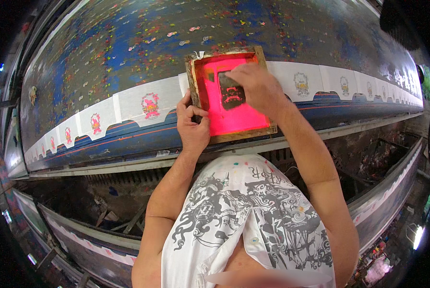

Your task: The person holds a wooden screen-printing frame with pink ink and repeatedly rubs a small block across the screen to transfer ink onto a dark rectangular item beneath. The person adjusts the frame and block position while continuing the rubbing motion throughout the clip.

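Observation:
A wooden-framed printing screen point(241, 135) lies on the row of white cut pieces, its inside covered with bright pink ink point(239, 123). A dark window with a small emblem point(232, 99) shows in the mesh. My left hand point(194, 122) is curled over the frame's left side. Over the upper right of the screen, my right hand point(261, 90) has its fingers drawn together. Whatever it holds is hidden beneath the hand. Left of the frame, a white piece point(150, 106) bears an emblem with pink in it; right of it, another piece point(301, 85) has an emblem without pink.
The long printing table point(152, 29) is speckled with coloured ink and scraps. A metal rail point(128, 166) runs along its near edge. Behind me, across a dark gap, stands another table point(388, 206) with white pieces on it.

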Tool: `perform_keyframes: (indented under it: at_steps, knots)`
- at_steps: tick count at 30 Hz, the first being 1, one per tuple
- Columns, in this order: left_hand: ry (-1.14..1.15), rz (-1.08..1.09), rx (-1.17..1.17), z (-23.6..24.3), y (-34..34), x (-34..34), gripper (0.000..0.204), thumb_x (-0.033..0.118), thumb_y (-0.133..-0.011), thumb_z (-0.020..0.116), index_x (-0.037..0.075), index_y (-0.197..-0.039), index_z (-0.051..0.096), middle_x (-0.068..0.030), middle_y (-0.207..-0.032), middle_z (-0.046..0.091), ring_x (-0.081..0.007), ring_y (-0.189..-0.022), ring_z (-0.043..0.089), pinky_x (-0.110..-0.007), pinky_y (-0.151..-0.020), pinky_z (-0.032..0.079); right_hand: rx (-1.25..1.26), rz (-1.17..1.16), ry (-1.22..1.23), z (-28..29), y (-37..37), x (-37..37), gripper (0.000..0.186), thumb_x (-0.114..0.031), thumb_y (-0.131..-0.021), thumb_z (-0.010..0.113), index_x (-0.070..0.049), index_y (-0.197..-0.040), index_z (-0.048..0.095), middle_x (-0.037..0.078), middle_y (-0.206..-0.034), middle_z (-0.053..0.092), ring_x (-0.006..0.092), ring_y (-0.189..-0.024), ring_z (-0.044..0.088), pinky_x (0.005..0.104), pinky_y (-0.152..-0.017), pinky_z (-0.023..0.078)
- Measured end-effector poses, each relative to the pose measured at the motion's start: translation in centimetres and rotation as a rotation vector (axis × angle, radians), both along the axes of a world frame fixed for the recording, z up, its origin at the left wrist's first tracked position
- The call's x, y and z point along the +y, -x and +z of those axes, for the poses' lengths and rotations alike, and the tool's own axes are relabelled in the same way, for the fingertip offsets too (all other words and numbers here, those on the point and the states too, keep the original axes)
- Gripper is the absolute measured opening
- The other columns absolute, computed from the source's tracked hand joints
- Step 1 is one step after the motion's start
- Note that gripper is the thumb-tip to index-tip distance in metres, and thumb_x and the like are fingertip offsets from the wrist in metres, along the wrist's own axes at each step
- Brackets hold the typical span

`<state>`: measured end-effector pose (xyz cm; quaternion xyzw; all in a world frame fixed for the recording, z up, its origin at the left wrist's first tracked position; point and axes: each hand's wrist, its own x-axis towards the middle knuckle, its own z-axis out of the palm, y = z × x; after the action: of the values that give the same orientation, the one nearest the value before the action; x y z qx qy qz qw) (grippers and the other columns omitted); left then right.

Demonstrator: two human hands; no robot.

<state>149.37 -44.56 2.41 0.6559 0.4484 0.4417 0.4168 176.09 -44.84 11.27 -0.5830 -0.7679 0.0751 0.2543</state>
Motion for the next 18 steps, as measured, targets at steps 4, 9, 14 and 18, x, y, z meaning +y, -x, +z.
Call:
perform_keyframes:
  at_steps: [4,9,14,18]
  knots:
    - [-0.007,-0.006,-0.054,0.0,-0.2,0.1,0.014,-0.008,-0.086,0.074,0.005,-0.091,0.075,-0.0269,-0.172,0.057,-0.0424,-0.158,0.055,-0.050,-0.131,0.042,-0.003,-0.005,-0.104,0.2,-0.9,3.7,0.041,0.000,-0.096,0.069,-0.005,-0.135,0.081,0.018,-0.126,0.080,0.0428,-0.121,0.074,0.0530,-0.108,0.059]
    - [-0.043,-0.020,-0.018,0.1,-0.2,0.2,0.015,-0.008,-0.086,0.073,0.006,-0.091,0.076,-0.0298,-0.172,0.056,-0.0453,-0.158,0.054,-0.052,-0.132,0.039,-0.067,0.026,-0.007,0.1,0.0,2.3,0.040,-0.002,-0.095,0.072,-0.006,-0.134,0.082,0.015,-0.121,0.081,0.0398,-0.116,0.075,0.0503,-0.106,0.059]
    - [-0.051,-0.027,0.020,0.5,-0.2,0.1,0.018,-0.010,-0.085,0.071,0.006,-0.091,0.077,-0.0317,-0.171,0.055,-0.0473,-0.160,0.052,-0.054,-0.133,0.036,-0.053,0.027,-0.019,0.3,2.2,-2.5,0.037,-0.010,-0.093,0.074,-0.011,-0.129,0.084,0.011,-0.118,0.080,0.0355,-0.114,0.075,0.0505,-0.104,0.060]
    - [-0.057,-0.022,0.037,0.7,-0.2,0.1,0.019,-0.009,-0.088,0.075,0.006,-0.099,0.079,-0.0311,-0.171,0.055,-0.0460,-0.160,0.052,-0.053,-0.134,0.037,-0.053,0.037,0.032,1.2,3.9,-6.9,0.038,-0.010,-0.094,0.073,-0.010,-0.130,0.083,0.010,-0.120,0.078,0.0349,-0.114,0.075,0.0498,-0.104,0.060]
